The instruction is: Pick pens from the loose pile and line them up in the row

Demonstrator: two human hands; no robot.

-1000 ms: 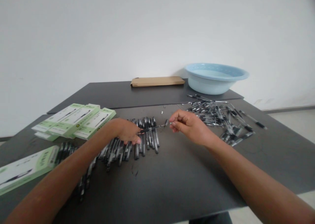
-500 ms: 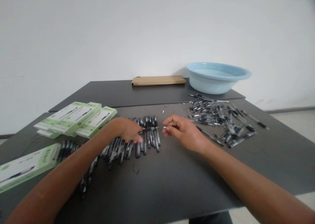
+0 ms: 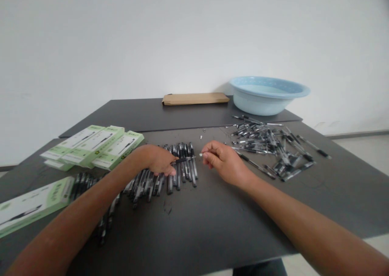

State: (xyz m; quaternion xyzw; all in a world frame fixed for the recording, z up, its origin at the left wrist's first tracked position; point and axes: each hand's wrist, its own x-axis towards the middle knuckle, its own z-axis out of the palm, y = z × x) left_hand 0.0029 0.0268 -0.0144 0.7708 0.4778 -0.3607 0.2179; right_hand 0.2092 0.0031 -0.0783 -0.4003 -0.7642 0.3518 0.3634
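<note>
My left hand [image 3: 159,160] grips a black-gripped pen [image 3: 184,160], its thin bare point facing right. It hovers over a row of capped pens [image 3: 148,185] lying side by side. Across a small gap, my right hand [image 3: 224,159] pinches a tiny silvery piece [image 3: 201,155] between thumb and forefinger, close to the pen's point but apart from it. The piece looks like a pen tip cone, though it is too small to be sure. Uncapped pens [image 3: 275,146] lie in a loose heap beyond my right hand.
Green and white pen boxes [image 3: 101,146] are stacked at the left, with another box [image 3: 33,205] nearer me. A light blue basin [image 3: 264,104] stands at the back right beside a flat brown cardboard piece [image 3: 194,99]. Tiny silvery parts [image 3: 201,137] lie on the dark table [image 3: 219,223].
My right hand has shifted very slightly left, bringing the tiny piece a little nearer the pen's point. The left hand keeps its place and its hold on the pen.
</note>
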